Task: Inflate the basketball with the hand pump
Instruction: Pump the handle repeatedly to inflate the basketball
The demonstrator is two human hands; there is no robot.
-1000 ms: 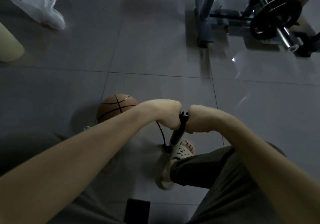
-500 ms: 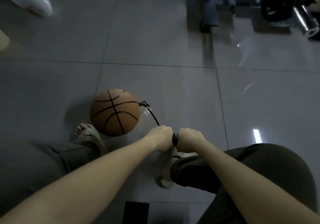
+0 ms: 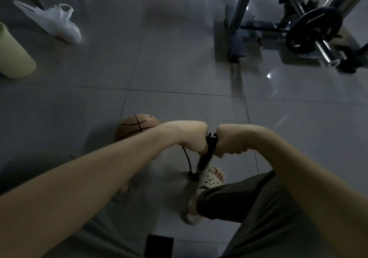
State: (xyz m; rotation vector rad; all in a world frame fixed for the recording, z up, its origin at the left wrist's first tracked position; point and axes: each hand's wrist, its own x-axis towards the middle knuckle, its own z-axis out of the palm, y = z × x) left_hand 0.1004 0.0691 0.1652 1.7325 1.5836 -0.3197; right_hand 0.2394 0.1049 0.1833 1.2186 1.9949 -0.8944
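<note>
— What lay along the floor's left edge?

— I saw a pale yellow-green container [image 3: 14,58] at the far-left edge of the floor [image 3: 179,68], with a white plastic bag [image 3: 57,23] just beyond it, towards the far-left corner.

— And the ball?

— The basketball [image 3: 132,126] sat on the floor near the middle, partly hidden behind my left forearm. A black hose [image 3: 187,161] curved down beside it to the foot of the hand pump [image 3: 205,158].

— Your hands?

— My left hand [image 3: 194,136] was closed around the left side of the pump's handle, my right hand [image 3: 229,141] closed around the right side, the two nearly touching. The pump stood tilted, its base beside my sandal [image 3: 207,184].

— Further right?

— A weight plate [image 3: 312,30] on a barbell, in a metal rack [image 3: 243,18], stood at the far-right corner.
</note>
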